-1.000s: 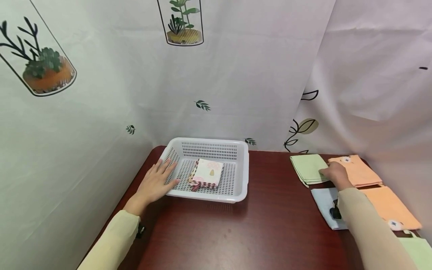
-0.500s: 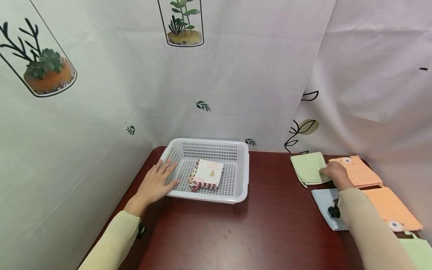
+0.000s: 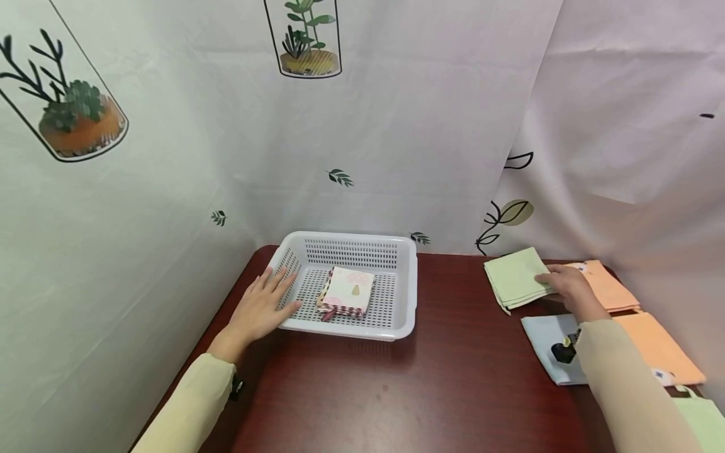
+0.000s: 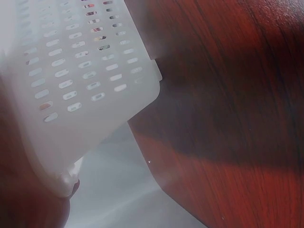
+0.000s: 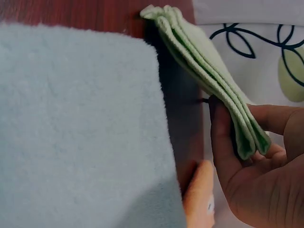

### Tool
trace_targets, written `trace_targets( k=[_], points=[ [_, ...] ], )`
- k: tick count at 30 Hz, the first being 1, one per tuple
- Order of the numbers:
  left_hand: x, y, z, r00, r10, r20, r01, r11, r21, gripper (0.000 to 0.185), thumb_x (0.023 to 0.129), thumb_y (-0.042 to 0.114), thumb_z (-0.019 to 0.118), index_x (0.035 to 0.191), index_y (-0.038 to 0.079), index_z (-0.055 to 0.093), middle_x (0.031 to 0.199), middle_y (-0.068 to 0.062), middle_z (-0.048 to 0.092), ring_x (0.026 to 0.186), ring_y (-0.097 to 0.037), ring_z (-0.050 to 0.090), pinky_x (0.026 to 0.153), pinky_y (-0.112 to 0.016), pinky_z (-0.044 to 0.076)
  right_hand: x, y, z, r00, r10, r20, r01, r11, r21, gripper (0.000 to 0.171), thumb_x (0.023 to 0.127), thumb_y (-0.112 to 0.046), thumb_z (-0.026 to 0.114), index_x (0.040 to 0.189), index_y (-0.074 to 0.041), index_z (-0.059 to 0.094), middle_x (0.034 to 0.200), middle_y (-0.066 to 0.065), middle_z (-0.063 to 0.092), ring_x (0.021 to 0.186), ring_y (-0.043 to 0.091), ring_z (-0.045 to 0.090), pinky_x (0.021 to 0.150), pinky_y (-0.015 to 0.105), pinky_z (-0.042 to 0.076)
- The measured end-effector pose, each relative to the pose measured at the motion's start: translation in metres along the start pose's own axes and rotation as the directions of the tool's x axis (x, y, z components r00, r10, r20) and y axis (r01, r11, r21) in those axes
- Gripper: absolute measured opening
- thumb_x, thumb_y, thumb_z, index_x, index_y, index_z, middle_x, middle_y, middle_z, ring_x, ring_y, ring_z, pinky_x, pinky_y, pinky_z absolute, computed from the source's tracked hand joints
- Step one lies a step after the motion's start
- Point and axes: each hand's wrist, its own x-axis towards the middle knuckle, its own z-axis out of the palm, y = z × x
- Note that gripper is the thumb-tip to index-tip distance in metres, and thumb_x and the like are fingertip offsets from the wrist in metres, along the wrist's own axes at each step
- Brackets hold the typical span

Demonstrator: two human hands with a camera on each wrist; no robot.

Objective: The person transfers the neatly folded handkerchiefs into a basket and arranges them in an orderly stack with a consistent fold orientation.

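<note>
My right hand pinches the right edge of a folded light-green towel at the back right of the table. In the right wrist view, the thumb and fingers hold this green towel from both sides, and its folded layers hang off the tabletop. My left hand rests with spread fingers on the left rim of a white plastic basket. Inside the basket lies a folded white cloth with pink prints and a checked edge. The left wrist view shows the basket's slotted wall and little of the hand.
A folded blue towel lies in front of the green one. Two orange towels sit along the right side, and another green towel is at the lower right. Patterned curtains enclose the dark red table.
My right hand has lifted the green towel slightly; its far edge has risen and it has tilted. The left hand and the basket have stayed in place.
</note>
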Motion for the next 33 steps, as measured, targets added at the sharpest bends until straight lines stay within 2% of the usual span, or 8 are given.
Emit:
trace_targets(
  k=[3,16,33],
  points=[
    [0.000,0.000,0.000,1.000,-0.001,0.002,0.001,1.000,-0.001,0.077,0.097,0.056,0.053,0.159,0.014,0.035,0.164,-0.017,0.029,0.153,-0.046,0.015,0.120,-0.064,0.015,-0.003,-0.003,-0.001,1.000,-0.022,0.002,0.022,0.998,0.064,0.062,0.101,-0.012,0.055,0.148,0.019,0.028,0.081,-0.008,0.059,0.068,0.002,0.064,0.069,0.029,0.060],
    [0.000,-0.001,0.002,1.000,-0.002,0.002,0.002,1.000,-0.007,0.077,0.097,0.057,0.053,0.159,0.014,0.035,0.165,-0.016,0.028,0.153,-0.045,0.014,0.121,-0.064,0.014,-0.028,-0.018,0.000,0.993,-0.120,-0.016,0.121,0.985,0.127,0.069,0.103,-0.022,0.056,0.154,0.014,0.024,0.081,-0.019,0.061,0.073,-0.002,0.065,0.070,0.024,0.059],
    [-0.001,0.000,0.000,1.000,-0.004,0.004,0.004,1.000,-0.016,0.077,0.097,0.055,0.054,0.159,0.013,0.035,0.165,-0.017,0.028,0.153,-0.046,0.014,0.120,-0.065,0.014,-0.052,-0.026,0.003,0.985,-0.162,-0.066,0.170,0.976,0.136,0.071,0.104,-0.026,0.057,0.154,0.012,0.024,0.085,-0.019,0.059,0.075,-0.003,0.065,0.069,0.024,0.059]
  ],
)
